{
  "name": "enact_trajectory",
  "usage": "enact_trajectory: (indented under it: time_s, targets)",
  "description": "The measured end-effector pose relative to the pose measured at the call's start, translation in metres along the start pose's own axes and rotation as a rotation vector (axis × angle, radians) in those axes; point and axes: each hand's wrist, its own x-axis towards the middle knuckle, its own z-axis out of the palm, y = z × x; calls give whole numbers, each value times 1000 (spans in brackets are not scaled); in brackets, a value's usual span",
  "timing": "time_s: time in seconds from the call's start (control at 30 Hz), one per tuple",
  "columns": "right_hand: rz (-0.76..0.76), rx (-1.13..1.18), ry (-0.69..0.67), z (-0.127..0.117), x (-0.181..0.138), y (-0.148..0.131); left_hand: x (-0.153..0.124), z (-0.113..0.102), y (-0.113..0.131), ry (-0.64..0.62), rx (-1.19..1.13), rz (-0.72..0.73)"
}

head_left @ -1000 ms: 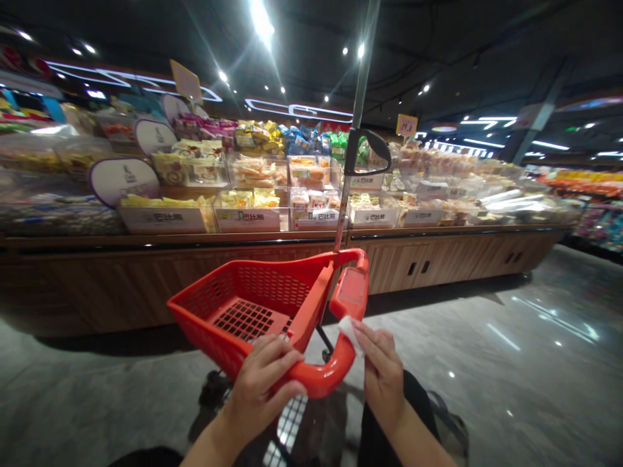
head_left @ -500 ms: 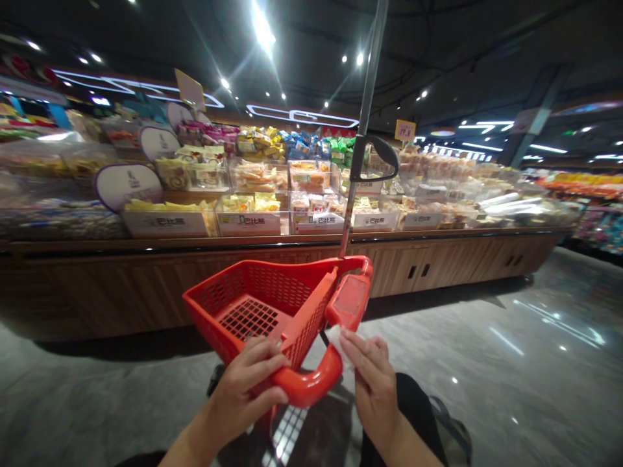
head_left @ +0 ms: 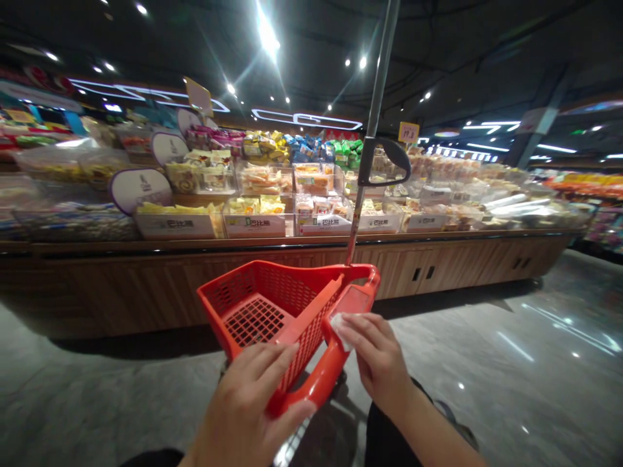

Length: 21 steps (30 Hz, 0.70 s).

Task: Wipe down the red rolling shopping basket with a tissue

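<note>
A red plastic shopping basket (head_left: 253,305) on a small trolley stands in front of me, nothing visible inside it. My left hand (head_left: 248,402) grips the near corner of its red handle bar (head_left: 326,373), fingers over the rim and thumb beneath. My right hand (head_left: 377,353) pinches a small white wipe (head_left: 339,322) and presses it on the handle's flat red panel (head_left: 351,301). A grey pole (head_left: 372,139) with a black grip loop (head_left: 384,162) rises from the far side of the basket.
A long wooden display counter (head_left: 292,272) with packaged snacks in clear bins (head_left: 263,188) and white labels runs across the view behind the basket. Shiny grey floor (head_left: 511,363) extends to the right. More shelves (head_left: 584,188) stand at the far right.
The basket has risen and moved right in view. My right hand slid the wipe up the handle from its lower curve to the flat panel. My left hand shifted its grip on the rim.
</note>
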Motion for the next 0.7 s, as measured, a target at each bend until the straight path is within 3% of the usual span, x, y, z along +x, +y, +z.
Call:
enact_trajectory:
  time_s: [0.1,0.2,0.4,0.57,0.7]
  targets:
    - [-96,64,-173,-1,1,-9,11,6,35,-37,38,36]
    - [-107,53,-270,-6,7,-9,12,17,51,-85,30,33]
    - [39,-43,-253,-13,34,9,9,24,55,-105,-22,-54]
    - [-179,130,-431,-24,30,3,8,24,52,-126,-59,-92]
    - [-147,36,-386,-17,36,15,9,24,50,-136,-72,-124]
